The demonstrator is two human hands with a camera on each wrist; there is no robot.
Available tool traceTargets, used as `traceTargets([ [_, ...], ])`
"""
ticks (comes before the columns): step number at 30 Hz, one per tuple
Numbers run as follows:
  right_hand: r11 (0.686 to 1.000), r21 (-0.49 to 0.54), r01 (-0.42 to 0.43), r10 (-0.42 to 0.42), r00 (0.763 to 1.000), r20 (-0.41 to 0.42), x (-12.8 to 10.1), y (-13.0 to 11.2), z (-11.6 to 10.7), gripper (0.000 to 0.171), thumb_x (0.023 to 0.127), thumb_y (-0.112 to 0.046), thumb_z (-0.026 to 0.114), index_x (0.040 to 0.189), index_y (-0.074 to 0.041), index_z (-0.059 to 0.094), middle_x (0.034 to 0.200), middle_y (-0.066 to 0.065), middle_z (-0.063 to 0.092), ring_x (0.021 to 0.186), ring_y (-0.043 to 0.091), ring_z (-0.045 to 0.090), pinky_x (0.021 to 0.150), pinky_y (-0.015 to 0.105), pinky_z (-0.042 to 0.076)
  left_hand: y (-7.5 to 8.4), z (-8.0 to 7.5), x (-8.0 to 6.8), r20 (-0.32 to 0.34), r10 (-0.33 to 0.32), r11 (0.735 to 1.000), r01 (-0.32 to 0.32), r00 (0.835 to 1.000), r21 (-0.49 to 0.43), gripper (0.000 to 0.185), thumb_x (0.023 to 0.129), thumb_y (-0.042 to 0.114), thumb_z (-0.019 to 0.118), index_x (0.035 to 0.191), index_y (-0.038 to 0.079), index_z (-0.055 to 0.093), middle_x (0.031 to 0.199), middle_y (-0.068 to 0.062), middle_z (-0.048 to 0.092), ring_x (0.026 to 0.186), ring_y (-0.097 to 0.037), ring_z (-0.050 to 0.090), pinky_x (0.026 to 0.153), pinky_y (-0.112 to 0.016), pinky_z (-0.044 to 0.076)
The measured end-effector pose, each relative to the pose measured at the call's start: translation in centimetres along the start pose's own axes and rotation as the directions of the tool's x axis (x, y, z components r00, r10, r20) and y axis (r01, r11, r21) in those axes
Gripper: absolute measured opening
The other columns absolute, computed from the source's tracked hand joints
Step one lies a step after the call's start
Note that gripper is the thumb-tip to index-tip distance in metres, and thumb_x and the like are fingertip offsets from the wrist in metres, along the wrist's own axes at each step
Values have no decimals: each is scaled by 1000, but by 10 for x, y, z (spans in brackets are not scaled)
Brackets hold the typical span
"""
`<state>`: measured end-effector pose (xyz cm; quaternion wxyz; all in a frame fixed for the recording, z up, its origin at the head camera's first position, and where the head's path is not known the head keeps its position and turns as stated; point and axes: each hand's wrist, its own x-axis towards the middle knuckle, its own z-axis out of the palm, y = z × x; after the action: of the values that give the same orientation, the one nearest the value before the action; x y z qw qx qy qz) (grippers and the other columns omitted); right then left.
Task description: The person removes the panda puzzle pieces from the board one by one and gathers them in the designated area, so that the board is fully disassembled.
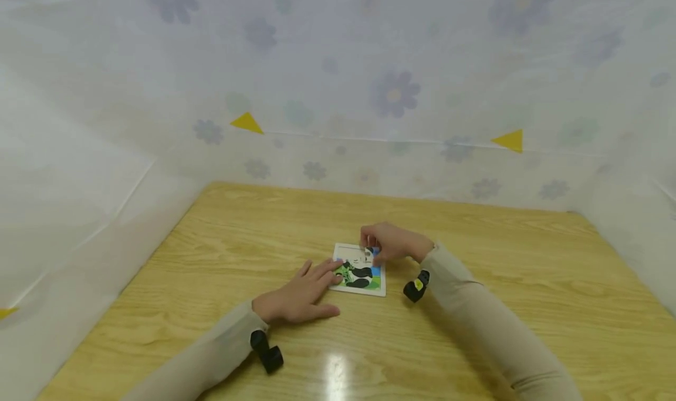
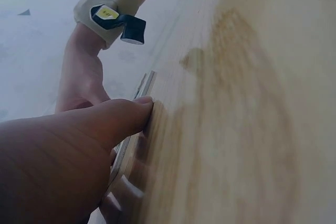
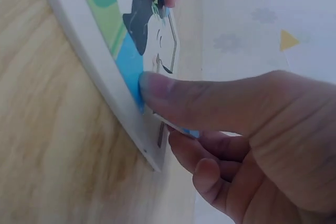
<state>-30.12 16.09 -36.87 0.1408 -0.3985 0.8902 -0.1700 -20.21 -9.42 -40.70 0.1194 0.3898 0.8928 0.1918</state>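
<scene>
A panda jigsaw puzzle in a white-rimmed tray [image 1: 383, 285] lies flat on the wooden table. My left hand [image 1: 302, 294] is spread, with its fingertips resting on the tray's left side and its thumb out on the table. At the tray's upper right, my right hand [image 1: 395, 242] pinches a puzzle piece [image 3: 191, 132] between thumb and fingers. Part of that piece shows black and white in the head view; the fingers cover the rest. Bare pale backing shows in the tray's upper left. In the left wrist view, the thumb [image 2: 123, 116] hides much of the tray's edge.
The wooden table [image 1: 237, 225] stretches around the tray on all sides. White flower-patterned sheeting [image 1: 338, 66] hangs behind the table and along both sides. Yellow triangles [image 1: 247, 123] mark the back sheet. A black camera is strapped at each wrist.
</scene>
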Motion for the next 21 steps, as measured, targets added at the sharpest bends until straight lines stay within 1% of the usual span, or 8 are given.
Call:
traceTargets([
  [3,1000,25,7,-6,1000,-23,-5,3,3,27,79,-8,78,100,-11,61,88,4,61,75,14,51,71,30,45,0,0,1,3,-7,1000,7,1000,-3,62,96,47,52,142,7,41,162,-9,11,149,-30,7,115,-61,3],
  [5,999,37,17,-15,998,-53,-8,8,7,26,81,-10,77,103,-12,63,86,3,61,72,12,50,69,29,44,0,1,1,6,-13,1000,13,1000,1,63,96,48,52,143,8,41,162,-8,11,149,-30,6,115,-60,2],
  [9,997,65,33,-25,992,-127,-15,15,15,30,85,-13,74,113,-11,65,83,0,62,66,6,50,64,24,44,0,0,2,4,-16,1000,16,1000,11,64,96,49,51,144,8,40,162,-7,10,149,-29,6,115,-60,2],
  [11,995,89,39,-26,988,-151,-18,17,19,33,87,-14,72,119,-10,64,80,-1,62,64,4,49,62,22,43,0,0,2,5,-13,1000,13,1000,5,64,96,48,51,144,7,40,162,-8,10,149,-29,6,115,-60,2],
  [15,993,110,40,-20,984,-180,-26,16,26,39,91,-15,67,128,-5,60,71,-3,56,59,5,43,57,22,39,0,0,1,5,-2,1000,2,1000,-4,63,97,46,51,143,6,41,161,-10,11,149,-32,6,114,-61,3],
  [19,994,112,13,12,976,-220,-33,13,29,42,94,-15,63,133,-2,55,73,-4,55,57,5,41,56,22,37,0,1,1,2,5,1000,-5,1000,1,62,97,47,51,143,6,40,161,-10,12,149,-31,7,114,-62,3],
  [21,992,126,9,25,965,-259,-36,13,32,43,94,-14,62,134,-3,54,75,-4,56,58,5,42,56,23,38,-1,1,1,-2,4,1000,-4,1000,3,61,97,47,51,142,7,41,161,-10,12,149,-31,7,115,-61,2],
])
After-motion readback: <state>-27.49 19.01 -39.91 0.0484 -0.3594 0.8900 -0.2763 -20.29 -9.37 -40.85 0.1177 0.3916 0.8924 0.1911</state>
